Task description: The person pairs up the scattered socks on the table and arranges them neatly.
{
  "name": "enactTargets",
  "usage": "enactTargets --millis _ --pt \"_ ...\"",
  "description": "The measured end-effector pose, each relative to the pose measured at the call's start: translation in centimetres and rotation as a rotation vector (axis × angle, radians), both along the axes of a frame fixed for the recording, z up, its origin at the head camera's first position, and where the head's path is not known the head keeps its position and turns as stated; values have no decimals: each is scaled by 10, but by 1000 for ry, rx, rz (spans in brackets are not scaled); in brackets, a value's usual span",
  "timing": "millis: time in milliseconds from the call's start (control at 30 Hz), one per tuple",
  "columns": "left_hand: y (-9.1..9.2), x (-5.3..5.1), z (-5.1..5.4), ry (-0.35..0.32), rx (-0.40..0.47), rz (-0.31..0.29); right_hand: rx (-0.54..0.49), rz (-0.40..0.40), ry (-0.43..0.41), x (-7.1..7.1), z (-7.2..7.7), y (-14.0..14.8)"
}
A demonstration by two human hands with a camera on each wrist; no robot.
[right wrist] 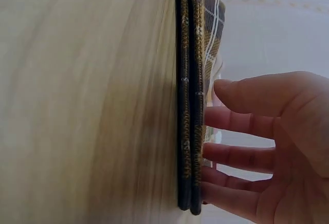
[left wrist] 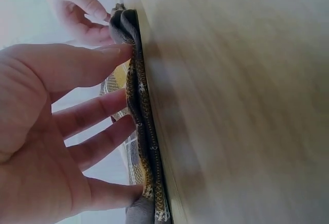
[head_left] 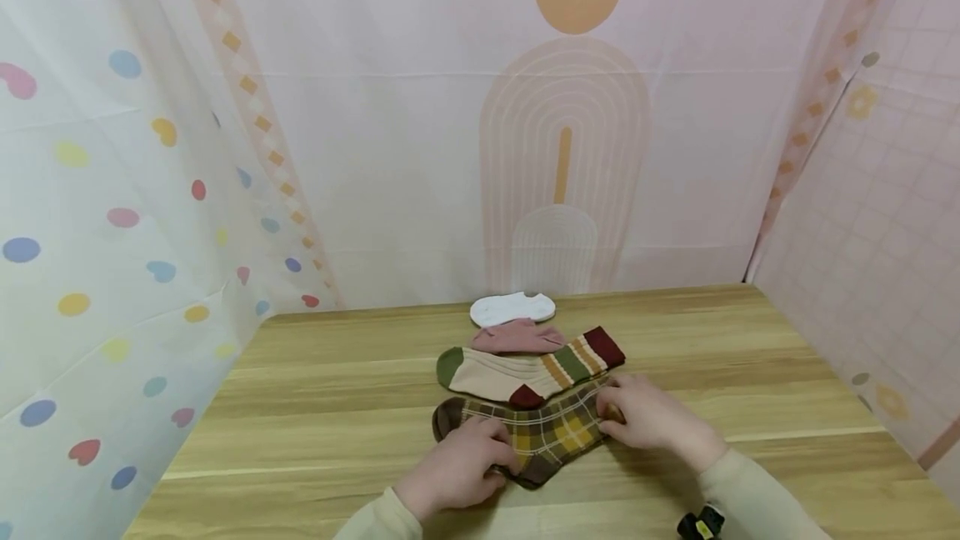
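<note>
A pair of plaid socks (head_left: 547, 433) in brown and mustard lies flat on the table, nearest to me. Over its toe and heel side rests my left hand (head_left: 463, 465), fingers spread and fingertips touching the fabric. My right hand (head_left: 654, 413) touches the cuff end with its fingertips. In the right wrist view two layers of the plaid socks (right wrist: 189, 106) lie one on the other, and the right thumb stands a little apart from them. The left wrist view shows the folded edges of the plaid socks (left wrist: 141, 116) under the loosely bent left fingers.
Behind the plaid pair, cream socks (head_left: 487, 373) with green toe, stripes and dark red cuff lie almost against it. Farther back are pink socks (head_left: 517, 337) and white low socks (head_left: 510, 308). Printed curtains (head_left: 390, 148) enclose the wooden table (head_left: 322, 407) at back and sides.
</note>
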State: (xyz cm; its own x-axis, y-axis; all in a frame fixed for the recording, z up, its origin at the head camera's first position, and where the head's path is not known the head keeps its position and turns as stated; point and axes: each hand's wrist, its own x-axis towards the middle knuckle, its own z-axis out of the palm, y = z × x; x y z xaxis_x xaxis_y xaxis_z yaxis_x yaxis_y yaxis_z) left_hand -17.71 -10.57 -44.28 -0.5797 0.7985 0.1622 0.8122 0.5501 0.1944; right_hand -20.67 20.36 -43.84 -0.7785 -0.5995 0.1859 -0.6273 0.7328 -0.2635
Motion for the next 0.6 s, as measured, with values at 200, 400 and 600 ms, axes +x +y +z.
enactTargets --millis 200,400,600 --pt "1 1 2 -24 -2 23 -33 -5 11 -5 -3 0" --pt "1 1 4 -33 -11 23 -53 9 22 -6 -4 4" --pt "1 1 8 -15 47 -13 -93 43 22 -3 3 6"
